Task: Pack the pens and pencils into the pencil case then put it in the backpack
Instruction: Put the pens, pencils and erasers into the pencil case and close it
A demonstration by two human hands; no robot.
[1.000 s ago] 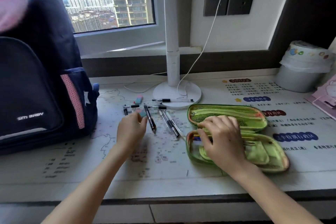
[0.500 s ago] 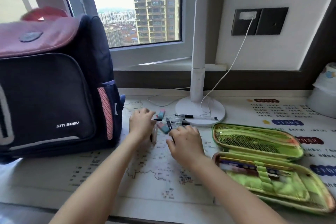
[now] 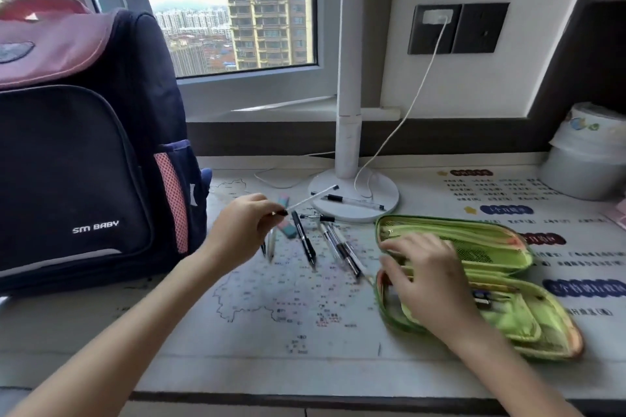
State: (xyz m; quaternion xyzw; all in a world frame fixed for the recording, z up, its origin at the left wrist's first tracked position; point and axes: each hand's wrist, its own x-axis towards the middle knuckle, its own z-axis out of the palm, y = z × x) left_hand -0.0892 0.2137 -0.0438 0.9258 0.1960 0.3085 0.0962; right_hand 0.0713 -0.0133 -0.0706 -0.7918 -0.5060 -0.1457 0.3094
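A green pencil case (image 3: pixel 501 247) lies open on the desk at the right, with a few pens under its elastic loops. My right hand (image 3: pixel 426 278) rests on its near half with fingers spread over the left end. My left hand (image 3: pixel 244 230) is raised above the desk and pinches a white pen (image 3: pixel 313 197) by its dark end; the pen points up and right. Several loose pens (image 3: pixel 338 247) and a pink and teal eraser (image 3: pixel 287 228) lie between my hands. The dark blue and pink backpack (image 3: pixel 84 152) stands upright at the left.
A white desk lamp (image 3: pixel 352 200) stands behind the pens, with another pen (image 3: pixel 352 201) lying on its base and a white cable running to the wall socket (image 3: pixel 457 29). A small lined bin (image 3: pixel 586 162) sits at the far right. The desk mat (image 3: pixel 288 308) carries printed maps.
My left hand has lifted a white pen off the desk. My right hand has moved from the loose pens back right onto the open pencil case. The camera has shifted slightly.
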